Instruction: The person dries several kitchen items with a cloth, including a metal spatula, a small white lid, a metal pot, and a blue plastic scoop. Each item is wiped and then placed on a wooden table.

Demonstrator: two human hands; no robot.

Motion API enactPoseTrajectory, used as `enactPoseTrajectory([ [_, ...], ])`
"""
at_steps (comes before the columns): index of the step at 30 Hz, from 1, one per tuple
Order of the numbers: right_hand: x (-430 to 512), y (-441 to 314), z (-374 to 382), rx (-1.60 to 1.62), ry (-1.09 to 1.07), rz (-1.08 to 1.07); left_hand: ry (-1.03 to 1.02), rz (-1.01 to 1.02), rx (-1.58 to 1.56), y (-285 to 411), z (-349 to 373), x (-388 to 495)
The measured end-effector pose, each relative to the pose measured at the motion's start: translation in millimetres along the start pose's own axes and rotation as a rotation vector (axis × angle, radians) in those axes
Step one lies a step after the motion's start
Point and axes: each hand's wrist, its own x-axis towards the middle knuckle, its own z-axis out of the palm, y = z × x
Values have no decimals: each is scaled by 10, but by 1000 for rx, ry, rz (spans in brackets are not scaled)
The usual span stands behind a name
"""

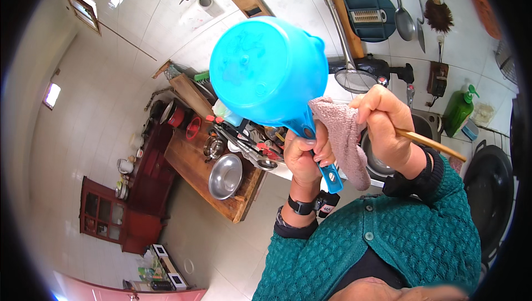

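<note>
My left hand (308, 153) grips the handle of a bright blue plastic water dipper (266, 68). The dipper is raised in front of me with its round base turned towards the camera, so its inside is hidden. In my right hand (384, 122) a dusty-pink terry cloth (343, 139) is pinched between thumb and fingers, and the cloth hangs down beside the dipper's handle. A slim wooden stick (434, 145) also sticks out of the right fist towards the lower right. The cloth's upper corner is at the dipper's lower side; whether they touch I cannot tell.
A steel bowl (225, 176) sits on the wooden table (195, 164), among ladles and other utensils. Behind my right hand are a sink (428, 124) and a green pump bottle (459, 112). A black wok (488, 193) stands at right. Strainer (356, 80) and spoons hang on the tiled wall.
</note>
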Motion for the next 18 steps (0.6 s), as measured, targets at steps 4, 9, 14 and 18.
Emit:
enactPoseTrajectory([
  [4,38,-117,-10,-177,-120,-97,131,-53,100,10,13,-50],
  [9,94,-120,38,-376,-245,-272,138,-68,65,7,66,-59],
  [14,131,-24,139,-376,-248,-221,160,20,243,-39,48,-53],
  [18,188,-37,137,-325,-267,-85,188,37,453,-50,-18,-49],
])
